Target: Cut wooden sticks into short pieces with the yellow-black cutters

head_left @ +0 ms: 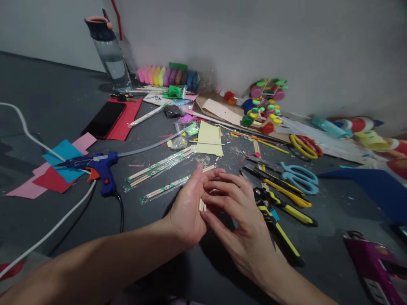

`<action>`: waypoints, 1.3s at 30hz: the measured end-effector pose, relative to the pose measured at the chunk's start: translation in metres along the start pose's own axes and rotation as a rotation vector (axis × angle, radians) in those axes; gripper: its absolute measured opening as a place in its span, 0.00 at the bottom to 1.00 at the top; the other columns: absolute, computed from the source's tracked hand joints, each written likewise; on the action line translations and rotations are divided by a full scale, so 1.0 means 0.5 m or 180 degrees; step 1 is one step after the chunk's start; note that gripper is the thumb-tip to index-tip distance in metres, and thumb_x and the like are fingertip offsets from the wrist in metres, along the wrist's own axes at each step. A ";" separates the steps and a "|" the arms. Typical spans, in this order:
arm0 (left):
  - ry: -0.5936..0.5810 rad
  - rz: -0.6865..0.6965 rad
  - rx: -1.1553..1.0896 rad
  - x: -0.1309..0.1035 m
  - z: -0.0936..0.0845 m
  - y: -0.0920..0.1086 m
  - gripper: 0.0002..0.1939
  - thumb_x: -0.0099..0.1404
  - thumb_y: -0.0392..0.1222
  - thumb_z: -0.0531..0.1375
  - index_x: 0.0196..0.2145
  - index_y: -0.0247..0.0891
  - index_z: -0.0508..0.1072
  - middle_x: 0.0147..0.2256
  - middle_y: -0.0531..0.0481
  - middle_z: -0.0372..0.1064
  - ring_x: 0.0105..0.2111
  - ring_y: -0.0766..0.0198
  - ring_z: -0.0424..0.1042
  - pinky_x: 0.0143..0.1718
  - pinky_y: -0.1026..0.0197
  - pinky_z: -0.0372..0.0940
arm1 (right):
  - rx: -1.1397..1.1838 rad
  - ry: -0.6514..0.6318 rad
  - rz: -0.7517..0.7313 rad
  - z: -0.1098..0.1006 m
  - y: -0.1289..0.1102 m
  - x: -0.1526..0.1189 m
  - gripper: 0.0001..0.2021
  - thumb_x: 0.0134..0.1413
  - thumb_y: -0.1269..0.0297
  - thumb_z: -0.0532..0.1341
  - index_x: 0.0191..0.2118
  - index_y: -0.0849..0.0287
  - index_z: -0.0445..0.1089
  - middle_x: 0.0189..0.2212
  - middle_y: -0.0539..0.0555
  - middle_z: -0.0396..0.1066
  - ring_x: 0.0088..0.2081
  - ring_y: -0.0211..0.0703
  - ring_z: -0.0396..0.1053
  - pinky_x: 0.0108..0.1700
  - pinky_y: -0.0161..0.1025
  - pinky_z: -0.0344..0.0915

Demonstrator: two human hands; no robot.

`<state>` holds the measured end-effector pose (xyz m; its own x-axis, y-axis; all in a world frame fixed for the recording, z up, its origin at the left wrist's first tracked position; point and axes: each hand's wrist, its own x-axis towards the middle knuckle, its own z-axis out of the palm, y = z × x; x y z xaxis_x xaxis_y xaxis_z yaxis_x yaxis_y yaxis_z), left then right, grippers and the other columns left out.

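Note:
My left hand (188, 209) is cupped, palm turned to the right, around several short wooden stick pieces (202, 205). Over that palm curl the fingers of my right hand (237, 212), so the pieces lie enclosed between both hands; how many are hidden, I cannot tell. One longer wooden stick (209, 168) shows just beyond the fingertips. Packaged chopsticks (167, 186) in clear green-printed sleeves lie to the left of my hands. Close to my right hand are yellow-and-black pliers (282, 233).
A blue glue gun (106, 167) with a white cable lies left, near a phone (104, 118) and a water bottle (111, 59). Blue scissors (299, 176) and a cutter (286, 192) lie right. Small wheeled models (262, 114) and colored clay (168, 76) stand by the wall.

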<state>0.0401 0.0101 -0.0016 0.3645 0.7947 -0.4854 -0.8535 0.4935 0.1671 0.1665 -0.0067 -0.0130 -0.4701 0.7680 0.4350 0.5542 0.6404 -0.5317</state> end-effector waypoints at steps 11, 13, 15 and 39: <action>-0.0091 -0.0083 -0.0060 -0.002 0.001 -0.001 0.28 0.77 0.52 0.41 0.36 0.31 0.74 0.34 0.45 0.71 0.33 0.67 0.74 0.38 0.69 0.68 | 0.0065 0.0127 -0.0038 0.007 0.005 0.002 0.07 0.61 0.69 0.64 0.44 0.50 0.73 0.46 0.54 0.75 0.59 0.56 0.62 0.61 0.67 0.56; -0.0137 -0.0087 -0.0036 -0.004 0.002 -0.002 0.29 0.77 0.52 0.40 0.36 0.32 0.74 0.34 0.45 0.72 0.33 0.67 0.74 0.38 0.69 0.68 | 0.0065 0.0124 -0.0068 0.006 0.004 0.003 0.07 0.60 0.69 0.64 0.43 0.51 0.72 0.45 0.54 0.75 0.59 0.56 0.61 0.61 0.67 0.53; -0.0183 -0.0125 -0.0024 -0.004 0.003 -0.001 0.29 0.77 0.52 0.40 0.36 0.31 0.74 0.34 0.45 0.72 0.33 0.68 0.74 0.38 0.70 0.67 | 0.0054 0.0100 -0.0054 0.005 0.004 0.003 0.07 0.60 0.69 0.64 0.42 0.51 0.71 0.45 0.54 0.75 0.59 0.56 0.61 0.62 0.68 0.52; -0.0148 -0.0287 0.0012 0.003 -0.001 0.003 0.30 0.75 0.57 0.41 0.43 0.29 0.72 0.34 0.46 0.68 0.28 0.67 0.70 0.33 0.66 0.65 | -0.0190 -0.0240 -0.0037 -0.028 0.030 -0.007 0.10 0.62 0.64 0.63 0.49 0.53 0.71 0.51 0.55 0.71 0.60 0.52 0.61 0.66 0.64 0.45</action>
<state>0.0392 0.0121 -0.0025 0.4566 0.7625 -0.4584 -0.8151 0.5650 0.1279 0.1862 0.0004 -0.0124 -0.5260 0.7591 0.3836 0.5872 0.6504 -0.4819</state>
